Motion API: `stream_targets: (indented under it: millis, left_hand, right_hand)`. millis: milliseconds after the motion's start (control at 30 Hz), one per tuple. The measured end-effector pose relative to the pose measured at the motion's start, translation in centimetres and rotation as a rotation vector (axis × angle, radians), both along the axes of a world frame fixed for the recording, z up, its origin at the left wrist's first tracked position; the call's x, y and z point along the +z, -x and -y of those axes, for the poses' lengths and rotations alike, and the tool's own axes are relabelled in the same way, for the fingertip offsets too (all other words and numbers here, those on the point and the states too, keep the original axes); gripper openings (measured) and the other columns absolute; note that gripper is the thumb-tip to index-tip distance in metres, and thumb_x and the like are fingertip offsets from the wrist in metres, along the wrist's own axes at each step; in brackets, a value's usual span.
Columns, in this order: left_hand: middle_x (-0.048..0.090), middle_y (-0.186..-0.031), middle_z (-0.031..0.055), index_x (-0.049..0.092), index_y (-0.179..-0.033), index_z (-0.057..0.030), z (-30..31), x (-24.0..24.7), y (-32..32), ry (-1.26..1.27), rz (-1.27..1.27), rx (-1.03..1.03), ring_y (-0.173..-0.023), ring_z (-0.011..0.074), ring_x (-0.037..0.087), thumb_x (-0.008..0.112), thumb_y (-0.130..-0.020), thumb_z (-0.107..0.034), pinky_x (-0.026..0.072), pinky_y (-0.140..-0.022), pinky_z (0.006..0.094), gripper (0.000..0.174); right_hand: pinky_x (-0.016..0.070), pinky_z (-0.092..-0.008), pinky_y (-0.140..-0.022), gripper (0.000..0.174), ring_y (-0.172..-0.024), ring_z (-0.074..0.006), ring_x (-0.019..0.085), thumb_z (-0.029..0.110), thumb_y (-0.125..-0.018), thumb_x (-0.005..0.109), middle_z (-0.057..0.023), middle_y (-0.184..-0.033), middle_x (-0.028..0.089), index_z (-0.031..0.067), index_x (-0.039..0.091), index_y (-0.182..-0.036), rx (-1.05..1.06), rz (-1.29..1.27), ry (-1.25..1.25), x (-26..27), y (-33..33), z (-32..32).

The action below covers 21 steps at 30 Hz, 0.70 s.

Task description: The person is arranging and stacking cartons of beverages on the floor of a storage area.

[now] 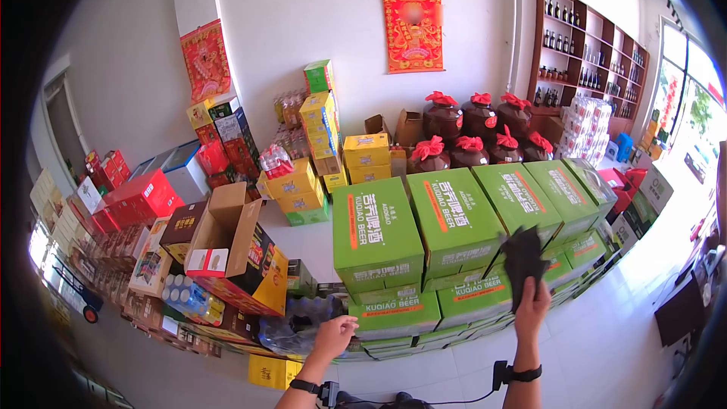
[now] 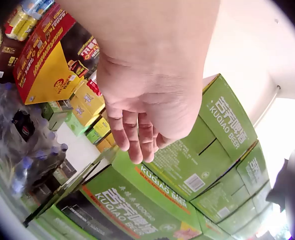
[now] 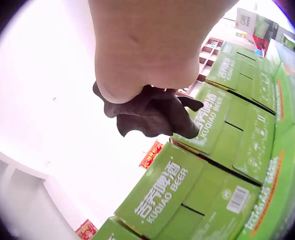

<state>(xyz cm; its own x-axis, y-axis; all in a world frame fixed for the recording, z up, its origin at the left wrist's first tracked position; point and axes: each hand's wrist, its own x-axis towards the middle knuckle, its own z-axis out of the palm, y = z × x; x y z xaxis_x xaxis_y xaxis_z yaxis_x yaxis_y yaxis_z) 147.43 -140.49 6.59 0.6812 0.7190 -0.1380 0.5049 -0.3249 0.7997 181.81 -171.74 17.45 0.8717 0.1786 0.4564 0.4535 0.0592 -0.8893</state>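
Observation:
My right hand (image 1: 534, 304) grips a crumpled dark cloth (image 1: 524, 254) and holds it up in front of the stacked green beer cartons (image 1: 454, 216). In the right wrist view the cloth (image 3: 150, 117) hangs in folds with loose, pointed flaps, and the fingers are mostly hidden behind the wrist. My left hand (image 1: 335, 335) holds nothing. Its fingers (image 2: 131, 132) hang loosely bent in the left wrist view, close over a lower green carton (image 2: 137, 200). Left of that hand, shrink-wrapped dark bottles (image 1: 299, 324) stand beside the cartons.
An opened cardboard box (image 1: 235, 250) with raised flaps stands at the left, near a pack of bottles (image 1: 193, 299). Behind the cartons are brown jars (image 1: 462, 157) with red cloth tops and yellow boxes (image 1: 367, 151). Tiled floor (image 1: 606, 318) runs along the right.

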Motion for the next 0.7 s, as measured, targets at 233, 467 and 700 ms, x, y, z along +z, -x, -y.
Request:
stream_targets:
  millis: [233, 467, 700]
  left_hand:
    - [0.084, -0.102, 0.0123, 0.074, -0.133, -0.0005, -3.4, 3.3, -0.7, -0.068, 0.285, 0.122, -0.085, 0.0181, 0.082, 0.068, -0.108, -0.012, 0.0634, -0.079, 0.0317, 0.028]
    - [0.076, -0.131, 0.0132, 0.065, -0.146, -0.0007, -7.9, 3.5, -2.1, 0.033, 0.430, 0.047, -0.112, 0.0198, 0.073, 0.066, -0.113, -0.024, 0.0619, -0.085, 0.0341, 0.041]
    - [0.060, -0.155, 0.0309, 0.041, -0.164, 0.0058, -10.8, -0.2, -3.8, -0.089, 0.289, -0.246, -0.143, 0.0459, 0.060, 0.096, -0.083, -0.041, 0.0474, -0.121, 0.0487, 0.108]
  right_hand:
    - [0.0507, -0.0452, -0.114, 0.035, -0.129, -0.0405, 0.069, 0.012, -0.107, 0.069, -0.0217, -0.136, 0.076, -0.0048, 0.070, -0.137, -0.367, 0.629, 0.311, 9.7, -10.1, -5.2]
    - [0.0443, -0.0503, -0.123, 0.066, -0.144, -0.0449, 0.059, 0.017, -0.101, 0.077, -0.0256, -0.150, 0.067, 0.0044, 0.056, -0.162, -0.166, 0.431, 0.752, 6.1, -20.4, -7.8]
    - [0.0429, -0.0492, -0.126, 0.060, -0.151, -0.0443, 0.055, 0.014, -0.103, 0.075, -0.0259, -0.160, 0.060, 0.0053, 0.058, -0.159, 0.249, 0.585, 0.654, 13.5, -9.9, -21.3]
